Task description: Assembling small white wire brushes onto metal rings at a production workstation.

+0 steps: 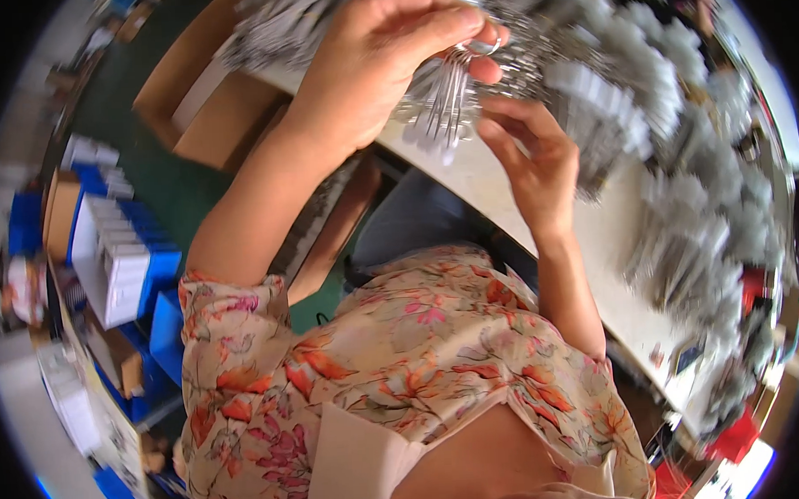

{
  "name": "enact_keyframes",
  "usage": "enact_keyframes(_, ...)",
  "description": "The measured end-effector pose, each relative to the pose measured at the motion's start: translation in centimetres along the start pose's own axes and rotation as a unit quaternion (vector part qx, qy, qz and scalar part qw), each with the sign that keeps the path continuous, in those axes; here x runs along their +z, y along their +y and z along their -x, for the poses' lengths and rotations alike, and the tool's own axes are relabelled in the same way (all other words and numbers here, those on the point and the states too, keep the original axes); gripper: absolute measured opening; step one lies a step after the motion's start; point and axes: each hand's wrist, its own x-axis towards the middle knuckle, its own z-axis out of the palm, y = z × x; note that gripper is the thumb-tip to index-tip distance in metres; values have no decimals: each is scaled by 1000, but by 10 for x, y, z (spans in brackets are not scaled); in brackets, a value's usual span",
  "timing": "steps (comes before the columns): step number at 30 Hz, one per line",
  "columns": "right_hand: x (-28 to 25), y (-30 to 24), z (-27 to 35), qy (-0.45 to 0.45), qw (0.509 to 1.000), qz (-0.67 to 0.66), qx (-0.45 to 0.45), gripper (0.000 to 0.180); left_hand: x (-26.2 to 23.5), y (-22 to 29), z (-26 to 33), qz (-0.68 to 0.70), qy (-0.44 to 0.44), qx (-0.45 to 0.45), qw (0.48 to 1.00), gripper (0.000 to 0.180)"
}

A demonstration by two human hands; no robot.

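High at the top centre, my left hand (408, 44) pinches a bunch of thin metal rods (449, 100). They hang fanned out from a shiny loop or bent end at its fingertips, with pale tips at the bottom; their exact kind I cannot make out. My right hand (534, 154) is just right of the hanging rods, thumb and forefinger apart, and nothing shows between them. Behind both hands, a heap of similar metal pieces (534, 56) with whitish ends lies on the pale table (617, 231).
More whitish bundles (684, 228) line the table's right side. An open cardboard box (225, 123) stands beyond my left forearm. To the left are blue and white boxes (119, 262) on a rack. Another person (22, 293) is at the far left. A red item (733, 436) lies lower right.
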Motion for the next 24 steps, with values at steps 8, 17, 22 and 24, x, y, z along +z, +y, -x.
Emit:
enact_keyframes(8,0,47,37,-169,957,-27,235,14,-110,12,76,-355,-67,-164,918,21)
enact_keyframes(17,10,61,42,-198,910,30,362,12,-155,-196,165,-641,-246,-279,672,16)
enact_keyframes(22,14,60,39,-195,906,27,374,11,-234,-268,181,-633,-218,-307,676,19)
enact_keyframes(24,11,62,36,-193,896,24,400,11,-222,-269,187,-652,-161,-267,691,19)
